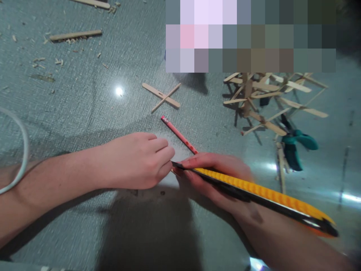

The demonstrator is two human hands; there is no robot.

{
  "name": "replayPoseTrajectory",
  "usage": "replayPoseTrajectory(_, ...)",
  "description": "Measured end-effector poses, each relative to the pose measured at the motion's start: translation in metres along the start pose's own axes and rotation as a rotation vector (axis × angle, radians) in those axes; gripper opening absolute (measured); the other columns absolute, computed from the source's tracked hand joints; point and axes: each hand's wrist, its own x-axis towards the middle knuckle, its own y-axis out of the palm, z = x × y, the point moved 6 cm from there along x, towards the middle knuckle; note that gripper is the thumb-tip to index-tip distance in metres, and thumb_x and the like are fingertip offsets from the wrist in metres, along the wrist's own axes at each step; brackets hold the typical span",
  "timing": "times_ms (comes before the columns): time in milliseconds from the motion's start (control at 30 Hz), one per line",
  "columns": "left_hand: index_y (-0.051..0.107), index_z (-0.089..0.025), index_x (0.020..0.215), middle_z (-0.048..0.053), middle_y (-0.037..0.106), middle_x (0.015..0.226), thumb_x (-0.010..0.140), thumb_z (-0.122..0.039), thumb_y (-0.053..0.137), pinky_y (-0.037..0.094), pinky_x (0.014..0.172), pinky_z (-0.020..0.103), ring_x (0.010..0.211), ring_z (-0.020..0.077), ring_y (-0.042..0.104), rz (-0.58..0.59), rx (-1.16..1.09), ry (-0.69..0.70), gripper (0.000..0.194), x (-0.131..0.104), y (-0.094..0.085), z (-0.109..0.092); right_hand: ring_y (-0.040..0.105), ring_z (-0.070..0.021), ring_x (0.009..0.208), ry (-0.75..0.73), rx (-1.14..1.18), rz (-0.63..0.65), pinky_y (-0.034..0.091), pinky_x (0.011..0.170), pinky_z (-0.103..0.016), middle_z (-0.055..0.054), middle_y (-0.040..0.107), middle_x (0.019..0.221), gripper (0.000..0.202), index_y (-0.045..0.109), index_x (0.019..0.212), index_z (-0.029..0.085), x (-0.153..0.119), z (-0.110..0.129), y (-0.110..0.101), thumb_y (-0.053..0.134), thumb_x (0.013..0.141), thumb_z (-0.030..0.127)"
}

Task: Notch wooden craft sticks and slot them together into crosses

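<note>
Over textured table (pixel 70 109) — hands (pixel 141 160), ribbed yellow-black tool (pixel 254 190).

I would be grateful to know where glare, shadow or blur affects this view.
Head view: a glare spot left of the crossed pale wooden sticks, glare streaks near the green-handled tool, dark shadow at bottom centre, slight blur on the right hand, mosaic blocks covering the upper right.

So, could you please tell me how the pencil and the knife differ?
The pencil is red, while the knife is yellow and black. The pencil looks smooth and thin; the knife is thicker, with a ribbed grip. The pencil lies on the table, whereas the right hand holds the knife. Both are long and slant down to the right in view.
</note>
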Motion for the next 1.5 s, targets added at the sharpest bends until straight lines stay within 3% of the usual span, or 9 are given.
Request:
replayPoseTrajectory(267,0.066,-0.019,0.076,0.004,0.062,0.074,0.1,-0.011,0.054,0.042,0.063,0.036,0.067,0.0196,0.053,-0.006,0.009,0.0,0.027,0.0012,0.0008,-0.0023,0.083,-0.0162,0.078,-0.151,0.033,0.05,0.069,0.072,-0.024,-0.002,0.085,0.093,0.021,0.073,0.106,0.026,-0.0002,0.004,0.004,0.069,0.096,0.008)
replayPoseTrajectory(733,0.067,-0.019,0.077,0.004,0.061,0.074,0.1,-0.01,0.053,0.042,0.063,0.035,0.067,0.0201,0.052,-0.004,0.048,0.031,0.028,0.0028,0.0006,-0.0019,0.082,-0.0179,0.074,-0.114,0.075,0.005,0.068,0.07,-0.028,-0.001,0.085,0.091,0.016,0.072,0.104,0.028,-0.0045,-0.0006,0.0083,0.072,0.096,0.014)
replayPoseTrajectory(1033,0.068,-0.019,0.08,0.004,0.062,0.077,0.102,-0.012,0.052,0.044,0.067,0.036,0.07,0.02,0.053,-0.006,-0.007,0.036,0.029,-0.0015,-0.0007,0.0001,0.081,-0.0172,0.076,-0.169,0.08,-0.002,0.066,0.068,-0.025,-0.002,0.083,0.09,0.023,0.069,0.11,0.026,-0.0068,-0.0027,0.0056,0.069,0.097,0.007)
replayPoseTrajectory(1500,0.065,-0.02,0.077,0.002,0.06,0.074,0.103,-0.011,0.051,0.041,0.064,0.036,0.069,0.0195,0.051,0.011,-0.044,-0.039,0.032,-0.0003,0.0022,0.0025,0.079,-0.0159,0.07,-0.144,0.049,-0.029,0.066,0.068,-0.027,0.001,0.082,0.085,0.025,0.068,0.107,0.028,-0.0064,0.0013,0.0073,0.07,0.095,0.006)
